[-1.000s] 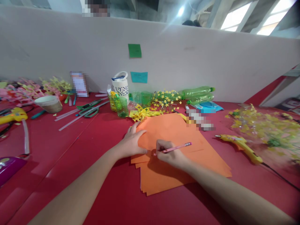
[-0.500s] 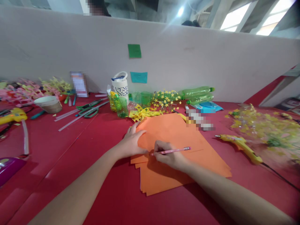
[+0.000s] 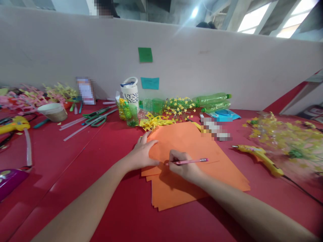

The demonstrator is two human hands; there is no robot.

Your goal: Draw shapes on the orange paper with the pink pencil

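Note:
A pile of orange paper sheets (image 3: 191, 141) lies on the red table in front of me, their edges slightly fanned at the near side. My left hand (image 3: 145, 153) rests with spread fingers on the left part of the pile, thumb and fingers apart. Closed around a pink pencil (image 3: 194, 161) is my right hand (image 3: 184, 164), lying on the paper to the right of my left hand. The pencil tilts low, its eraser end to the right and its tip toward my left thumb. A faint line shows on the sheet near the eraser.
A yellow glue gun (image 3: 262, 158) with a cord lies at the right. Green-handled scissors (image 3: 97, 119), a white cup (image 3: 52, 112) and another yellow glue gun (image 3: 16, 125) are at the left. Behind the paper stand a white tumbler (image 3: 130, 94), green plastic bottles (image 3: 214, 99) and yellow star decorations (image 3: 180, 107).
My right hand and the pencil have shifted slightly to the right across the paper. My left hand stays in its place on the sheets.

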